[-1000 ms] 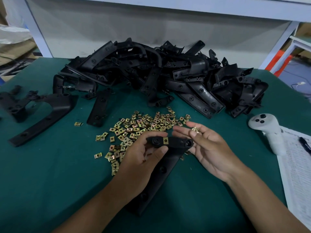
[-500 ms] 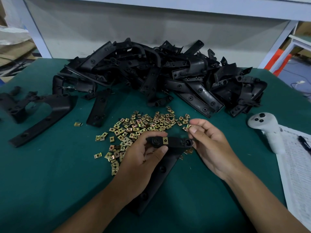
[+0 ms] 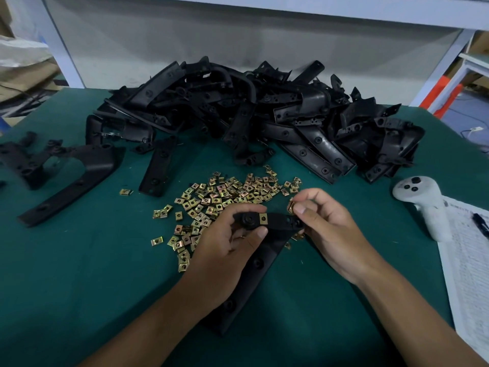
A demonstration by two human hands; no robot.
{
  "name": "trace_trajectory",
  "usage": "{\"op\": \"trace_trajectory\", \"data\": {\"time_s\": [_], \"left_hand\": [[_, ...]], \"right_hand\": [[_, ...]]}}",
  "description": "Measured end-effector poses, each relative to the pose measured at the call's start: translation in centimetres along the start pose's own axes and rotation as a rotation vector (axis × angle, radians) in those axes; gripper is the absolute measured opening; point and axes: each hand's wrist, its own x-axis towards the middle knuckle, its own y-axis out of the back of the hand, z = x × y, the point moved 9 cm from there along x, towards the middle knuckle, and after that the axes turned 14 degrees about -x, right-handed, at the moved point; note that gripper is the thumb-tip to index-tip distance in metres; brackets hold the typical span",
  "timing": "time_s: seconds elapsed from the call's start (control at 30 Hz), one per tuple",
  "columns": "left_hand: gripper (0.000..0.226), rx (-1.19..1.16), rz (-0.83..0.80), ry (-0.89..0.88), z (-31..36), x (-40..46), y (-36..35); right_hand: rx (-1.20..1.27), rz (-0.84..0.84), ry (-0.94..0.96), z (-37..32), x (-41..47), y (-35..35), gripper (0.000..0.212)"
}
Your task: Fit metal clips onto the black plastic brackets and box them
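Right now, as I read my head view:

Left hand: my left hand point(image 3: 225, 250) is curled round the upper end of a long black bracket point(image 3: 254, 263), thumb on the near edge and fingers over the far edge, so the grip is closed on it.

Bracket in hand: it runs from between my hands down toward me, with its lower end low over the green table point(image 3: 79, 287); I cannot tell whether that end touches the cloth.

Fitted clip: one brass clip point(image 3: 263, 218) already sits on the bracket's top bar, just right of a round hole.

Right hand: my right hand point(image 3: 328, 229) pinches a second, loose clip point(image 3: 291, 207) between thumb and forefinger, right at the bracket's right-hand end; the other fingers are curled under.

Loose clips: a scatter of brass clips point(image 3: 219, 194) lies on the table just beyond and to the left of my hands.

Bracket heap: a big pile of black brackets point(image 3: 264, 123) sits across the far side of the table, well apart from my hands.

Left side: two more brackets point(image 3: 66, 170) lie separately on the cloth.

Right side: a white controller point(image 3: 420, 202) lies by a printed sheet point(image 3: 471, 260), with a pen point(image 3: 480, 223) on the paper.
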Motion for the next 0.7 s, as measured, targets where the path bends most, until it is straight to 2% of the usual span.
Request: {"op": "trace_trajectory", "data": {"time_s": [0.37,0.53,0.7], "left_hand": [[0.025,0.052,-0.031,-0.034,0.0,0.0,-0.1],[0.026,0.049,0.019,-0.053,0.3,0.0,0.4],[0.023,0.053,0.061,-0.084,0.6,0.0,0.8]], "right_hand": [[-0.15,-0.007,0.046,-0.3,-0.2,-0.1,0.005],[-0.139,-0.017,0.058,-0.7,-0.4,-0.4,0.019],[-0.2,-0.068,0.105,-1.4,-0.7,-1.0,0.02]]}}
